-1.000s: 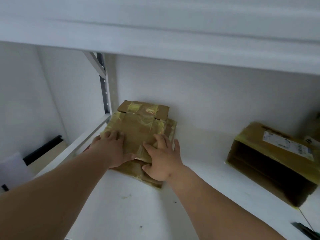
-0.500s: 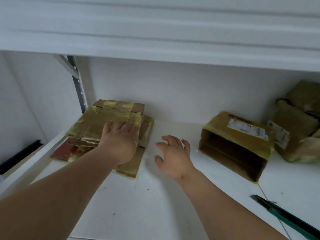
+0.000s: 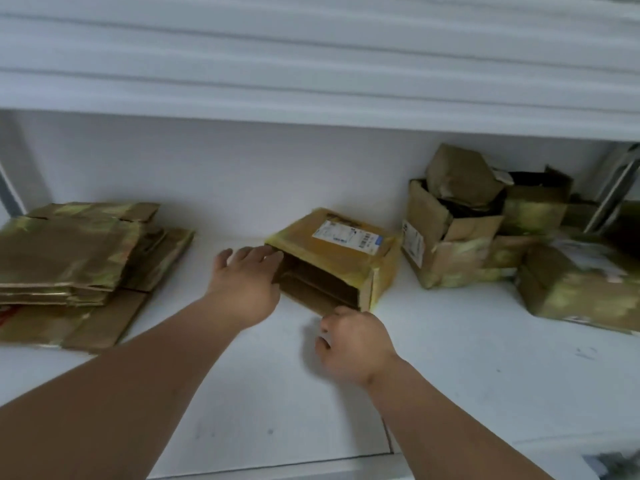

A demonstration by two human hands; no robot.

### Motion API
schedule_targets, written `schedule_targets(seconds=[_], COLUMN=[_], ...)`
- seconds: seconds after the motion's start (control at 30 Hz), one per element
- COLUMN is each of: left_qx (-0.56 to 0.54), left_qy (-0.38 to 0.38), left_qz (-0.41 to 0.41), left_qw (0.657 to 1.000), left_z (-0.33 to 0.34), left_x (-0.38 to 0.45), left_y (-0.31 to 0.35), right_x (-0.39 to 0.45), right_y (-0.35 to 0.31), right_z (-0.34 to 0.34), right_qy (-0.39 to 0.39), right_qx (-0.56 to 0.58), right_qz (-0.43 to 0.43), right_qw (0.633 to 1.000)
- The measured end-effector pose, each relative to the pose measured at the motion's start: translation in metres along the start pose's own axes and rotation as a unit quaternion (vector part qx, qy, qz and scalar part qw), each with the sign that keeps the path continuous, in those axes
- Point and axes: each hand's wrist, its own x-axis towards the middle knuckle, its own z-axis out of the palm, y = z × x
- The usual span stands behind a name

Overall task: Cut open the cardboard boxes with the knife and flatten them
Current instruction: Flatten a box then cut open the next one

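An open-ended cardboard box (image 3: pixel 341 252) with yellow tape and a white shipping label lies on its side in the middle of the white shelf (image 3: pixel 467 358). My left hand (image 3: pixel 247 284) is spread, its fingertips touching the box's left front corner. Curled at the box's lower front edge is my right hand (image 3: pixel 353 346); whether it grips the flap I cannot tell. A pile of flattened boxes (image 3: pixel 69 258) lies at the left. The knife is not clearly in view.
Several unflattened, crumpled boxes (image 3: pixel 460 230) crowd the back right, with another taped box (image 3: pixel 581 289) at the far right. An upper shelf (image 3: pixel 311 64) overhangs the space. A metal upright (image 3: pixel 616 188) stands at the right. A dark blurred object (image 3: pixel 609 462) sits at the bottom right corner.
Both hands left the flattened pile and moved right to the open box. The view swung right, so the pile now sits at the left and more boxes show on the right.
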Motion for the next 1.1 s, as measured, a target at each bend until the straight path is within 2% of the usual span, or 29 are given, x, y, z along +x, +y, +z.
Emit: schedule_targets(seconds=[0.2, 0.37, 0.53, 0.63, 0.8, 0.97, 1.1], left_qx=[-0.004, -0.033, -0.001, 0.025, 0.036, 0.063, 0.089], left_qy=[0.027, 0.094, 0.035, -0.004, 0.001, -0.01, -0.005], left_qz=[0.003, 0.032, 0.006, -0.001, -0.017, -0.018, 0.004], left_qw=[1.0, 0.994, 0.999, 1.0, 0.999, 0.998, 0.996], left_z=[0.015, 0.02, 0.025, 0.026, 0.024, 0.019, 0.013], left_x=[0.01, 0.017, 0.034, 0.04, 0.044, 0.042, 0.039], left_y=[0.075, 0.116, 0.141, 0.146, 0.152, 0.159, 0.15], right_x=[-0.039, -0.052, -0.053, -0.05, -0.047, -0.042, -0.042], right_y=[0.067, 0.107, 0.127, 0.142, 0.171, 0.184, 0.18], right_z=[0.002, -0.003, -0.003, -0.001, -0.004, -0.001, 0.001], right_qy=[-0.057, -0.083, -0.114, -0.089, -0.056, -0.041, -0.027], right_qx=[-0.03, -0.029, -0.014, 0.006, -0.029, -0.084, -0.077], right_qz=[-0.003, -0.028, -0.047, -0.044, 0.04, 0.148, 0.158], right_qw=[0.998, 0.996, 0.992, 0.995, 0.997, 0.984, 0.984])
